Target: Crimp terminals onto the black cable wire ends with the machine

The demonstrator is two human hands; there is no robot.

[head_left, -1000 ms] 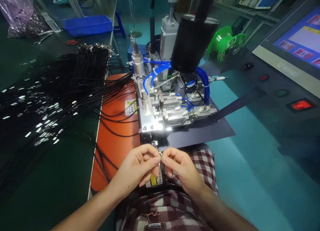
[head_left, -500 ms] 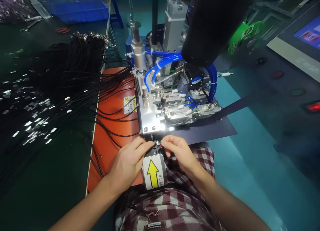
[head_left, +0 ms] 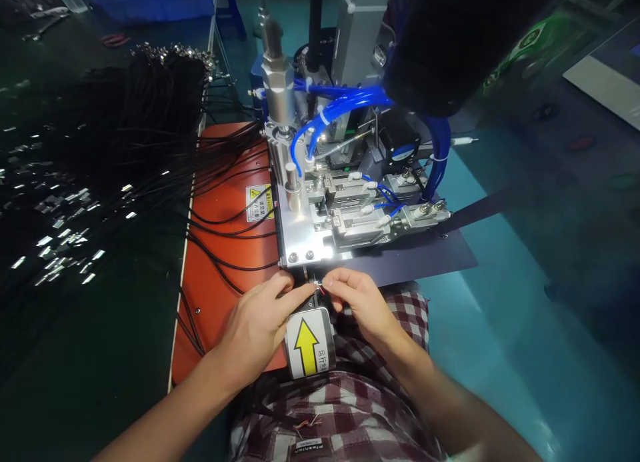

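Thin wires [head_left: 321, 289], one of them red, show between my hands at the front edge of a metal machine [head_left: 300, 239]. My right hand [head_left: 357, 299] pinches the wires between thumb and fingertips. My left hand [head_left: 265, 315] reaches in from the other side, its thumb tip at the small metal piece [head_left: 316, 282] by the wires; what its curled fingers hold is hidden. Just below the fingertips is a white label with a yellow arrow [head_left: 306, 349].
Black cables [head_left: 150, 122] with shiny ends pile on the dark table at the left, some crossing the orange plate [head_left: 225, 255]. Blue tubes [head_left: 350, 99] arch over the machine. A large black cylinder [head_left: 430, 49] hangs above. A blue bin [head_left: 155, 1] stands at the back left.
The camera view has shifted slightly. My left thumb has moved a little right, closer to my right fingertips; my right hand stays pinched on the wires.
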